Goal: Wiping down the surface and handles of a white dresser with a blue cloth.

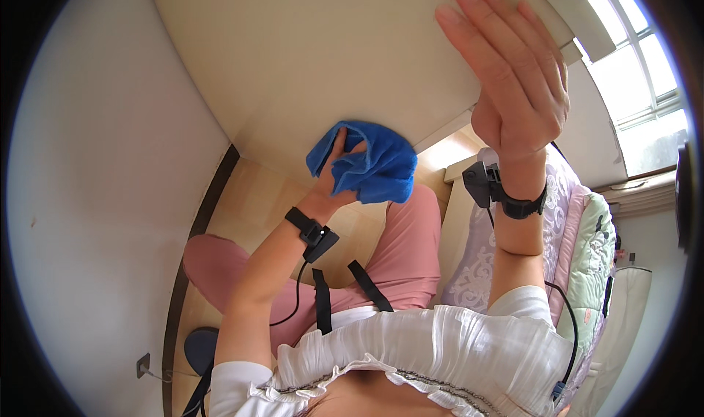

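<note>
A crumpled blue microfibre cloth (388, 158) is in my left hand (331, 179), low against a large cream panel (330, 48), apparently the side or door of a piece of furniture. Folds of the cloth hide part of that hand. My right hand (517, 87) is raised near the panel's right edge, its fingers stretched out and nothing in it. Whether its fingertips touch the panel I cannot tell. Each wrist wears a black strap with a small device, the left device (316, 238) and the right device (484, 186), and cables run from them.
To the right is a bed with a lilac patterned cover (473, 263) and a folded green and pink quilt (591, 246). A white wall (110, 169) with a dark skirting board (212, 194) stands left, its socket (143, 365) holding a plug. A window (638, 70) is upper right.
</note>
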Tool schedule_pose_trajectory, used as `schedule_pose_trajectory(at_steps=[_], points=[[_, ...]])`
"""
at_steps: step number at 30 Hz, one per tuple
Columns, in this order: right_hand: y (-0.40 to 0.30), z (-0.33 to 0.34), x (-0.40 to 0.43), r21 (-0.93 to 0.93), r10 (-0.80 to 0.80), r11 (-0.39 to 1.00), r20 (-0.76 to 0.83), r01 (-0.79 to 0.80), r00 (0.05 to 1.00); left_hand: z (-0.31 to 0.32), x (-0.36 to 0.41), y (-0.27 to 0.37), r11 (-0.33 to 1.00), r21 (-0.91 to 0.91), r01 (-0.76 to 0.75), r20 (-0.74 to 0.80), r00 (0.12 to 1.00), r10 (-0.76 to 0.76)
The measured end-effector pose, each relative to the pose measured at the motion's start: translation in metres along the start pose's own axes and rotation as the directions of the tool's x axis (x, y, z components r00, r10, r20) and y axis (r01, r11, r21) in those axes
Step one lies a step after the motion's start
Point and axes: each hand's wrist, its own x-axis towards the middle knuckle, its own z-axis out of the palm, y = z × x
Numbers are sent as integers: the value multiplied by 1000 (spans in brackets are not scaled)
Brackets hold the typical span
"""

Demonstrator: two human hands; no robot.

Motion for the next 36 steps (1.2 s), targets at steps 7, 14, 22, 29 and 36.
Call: schedule_pose_trajectory(at_steps=[7,14,22,29,36], points=[[-7,-28,82,-249,194,968,792,16,579,-62,104,76,845,468,-258,-173,911,375],[10,-40,87,-193,165,980,703,-38,692,-42,130,92,864,275,-423,-371,782,501],[-12,-52,83,-307,276,952,842,-9,463,27,15,13,322,-900,293,256,954,-155],[-47,-34,56,-328,316,944,881,-27,352,4,14,0,831,-516,208,181,975,-131],[-62,-29,68,-444,420,896,846,-3,328,-40,87,54,708,701,-81,-238,910,340]])
